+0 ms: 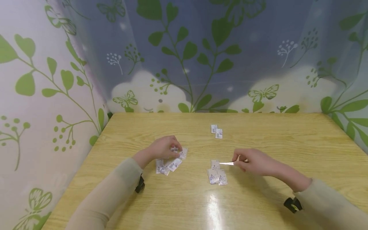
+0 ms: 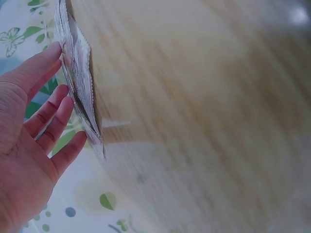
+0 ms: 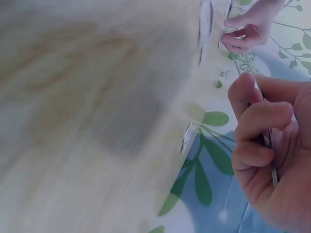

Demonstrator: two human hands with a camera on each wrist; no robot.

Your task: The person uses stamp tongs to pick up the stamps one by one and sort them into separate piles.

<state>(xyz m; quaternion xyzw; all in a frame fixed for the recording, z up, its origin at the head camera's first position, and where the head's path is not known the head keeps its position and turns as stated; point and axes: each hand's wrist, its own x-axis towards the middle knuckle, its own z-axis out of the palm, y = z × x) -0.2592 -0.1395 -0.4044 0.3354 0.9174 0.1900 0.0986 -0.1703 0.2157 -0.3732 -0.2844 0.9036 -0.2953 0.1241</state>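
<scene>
Small, flat, white square packets with purple-grey print (image 1: 174, 165) are being touched by the fingertips of a left hand (image 1: 164, 148) on a yellow wood-grain table (image 1: 281, 137). The fingers are being held loosely bent, the outer ones spread, against the pile; whether a packet is being pinched between thumb and forefinger cannot be told. Serrated edges are being shown in the left wrist view, where the pile is being seen nearly edge-on.

Opposite, a slender, pale, shiny tool (image 1: 226, 163) is being gripped in the curled fingers and thumb of a right hand (image 1: 256, 162), its thin shaft being clasped along the palm. The tip is being pointed leftward, just beside the farthest of three clustered white packets (image 1: 213, 176) near the middle; whether contact is being made cannot be told. Two more white packets (image 1: 218, 133) are being seen farther back, corner to corner.

Beige long sleeves (image 1: 106, 195) are being worn on both arms. The table is being backed by a blue-and-white, leaf-printed backdrop (image 1: 178, 80).
</scene>
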